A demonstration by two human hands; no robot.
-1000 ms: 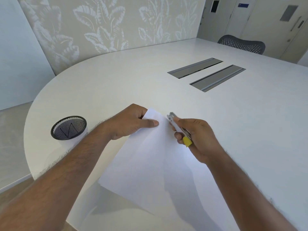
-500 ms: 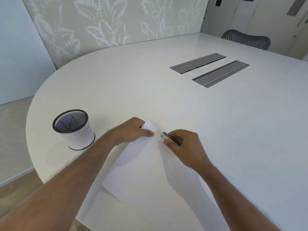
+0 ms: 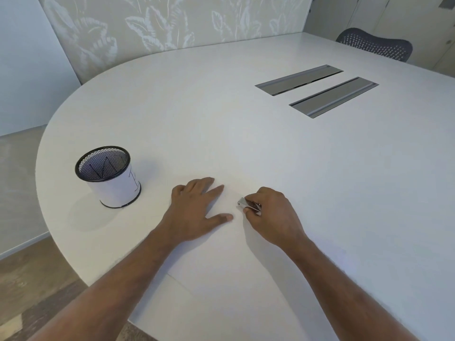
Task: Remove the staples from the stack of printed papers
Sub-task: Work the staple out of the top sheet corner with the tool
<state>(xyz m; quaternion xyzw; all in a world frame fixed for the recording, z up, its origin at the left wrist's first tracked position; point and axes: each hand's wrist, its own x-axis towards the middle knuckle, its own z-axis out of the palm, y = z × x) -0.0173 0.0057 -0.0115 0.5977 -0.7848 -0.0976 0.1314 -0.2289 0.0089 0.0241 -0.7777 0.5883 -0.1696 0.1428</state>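
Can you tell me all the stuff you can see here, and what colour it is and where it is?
table: one, white, rounded, fills most of the view
papers: one flat stack, white, near edge of the table, under both hands
staple remover: one, silver metal, in the right hand, tip on the papers
mesh cup: one, black mesh with a white paper wrap, on the table left of the hands
cable hatches: two, grey, set into the table farther back on the right
chair: one, dark mesh back, behind the table's far side
leaf-patterned wall: one, pale beige, behind the table
left hand: one, flat on the papers
right hand: one, grip closed on the staple remover
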